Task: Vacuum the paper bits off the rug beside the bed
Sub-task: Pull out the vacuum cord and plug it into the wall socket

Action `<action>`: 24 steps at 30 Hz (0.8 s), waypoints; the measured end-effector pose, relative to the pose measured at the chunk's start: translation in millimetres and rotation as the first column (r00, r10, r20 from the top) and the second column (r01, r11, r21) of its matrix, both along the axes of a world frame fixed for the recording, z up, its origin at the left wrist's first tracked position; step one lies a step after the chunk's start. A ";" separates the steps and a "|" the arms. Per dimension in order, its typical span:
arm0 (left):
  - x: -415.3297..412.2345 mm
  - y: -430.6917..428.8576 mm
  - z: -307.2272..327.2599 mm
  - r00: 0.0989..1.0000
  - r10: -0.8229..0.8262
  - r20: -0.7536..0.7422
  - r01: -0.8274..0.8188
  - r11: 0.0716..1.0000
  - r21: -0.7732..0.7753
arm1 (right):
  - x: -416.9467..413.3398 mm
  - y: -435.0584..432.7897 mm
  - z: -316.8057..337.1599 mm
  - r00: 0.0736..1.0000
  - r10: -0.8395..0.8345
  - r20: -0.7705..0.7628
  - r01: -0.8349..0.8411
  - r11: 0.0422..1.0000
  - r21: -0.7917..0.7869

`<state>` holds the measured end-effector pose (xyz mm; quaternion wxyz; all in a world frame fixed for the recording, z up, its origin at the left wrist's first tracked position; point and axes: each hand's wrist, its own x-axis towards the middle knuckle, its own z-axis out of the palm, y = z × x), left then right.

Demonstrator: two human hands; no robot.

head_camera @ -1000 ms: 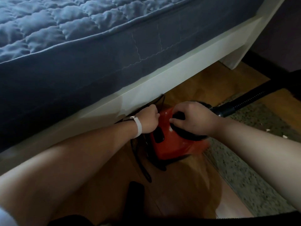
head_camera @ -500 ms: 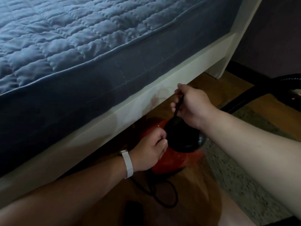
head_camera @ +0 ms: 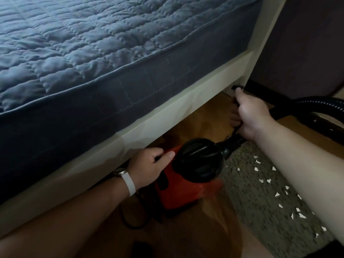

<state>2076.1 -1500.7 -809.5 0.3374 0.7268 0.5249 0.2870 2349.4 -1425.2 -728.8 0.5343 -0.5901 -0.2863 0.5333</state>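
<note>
A red canister vacuum point(head_camera: 178, 192) with a black domed top point(head_camera: 199, 159) sits on the wooden floor, half under the bed's edge. My left hand point(head_camera: 150, 165), with a white wristband, grips the red body at its left side. Up and to the right, my right hand point(head_camera: 250, 116) is closed around the thin black power cord point(head_camera: 235, 130), whose plug end point(head_camera: 237, 87) sticks out above my fist. The black hose point(head_camera: 316, 106) runs off to the right. Several white paper bits point(head_camera: 269, 181) lie scattered on the speckled grey rug point(head_camera: 247, 203), partly hidden by my right forearm.
The bed's white frame rail point(head_camera: 167, 116) and blue quilted mattress point(head_camera: 93, 53) fill the left and top. A white bed leg point(head_camera: 240, 84) stands just behind the plug. More black cord point(head_camera: 130, 223) loops on the floor behind the vacuum. A dark wall point(head_camera: 307, 43) closes the right.
My right hand has left the vacuum's top and drawn the black cord up and away to the right, toward the bed leg. My left hand has stayed on the red body.
</note>
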 end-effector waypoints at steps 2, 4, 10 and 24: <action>6.7 6.0 9.6 1.000 -0.016 -0.003 0.016 0.999 0.041 | -6.4 -3.8 -2.5 0.980 0.160 0.117 -0.160 0.987 -0.008; 13.8 14.1 21.8 0.992 -0.072 -0.101 0.087 0.984 0.152 | -11.7 -6.6 -2.9 0.917 0.284 0.282 -0.276 0.959 -0.068; 59.7 33.4 74.5 0.960 -0.161 -0.227 0.243 0.883 0.401 | -26.1 -30.9 16.1 0.737 0.314 0.599 -0.322 0.942 -0.098; 77.3 88.4 390.1 0.994 -0.103 -0.026 0.106 0.987 0.118 | 1.8 -36.2 306.6 0.969 -0.181 0.169 0.226 0.927 -0.300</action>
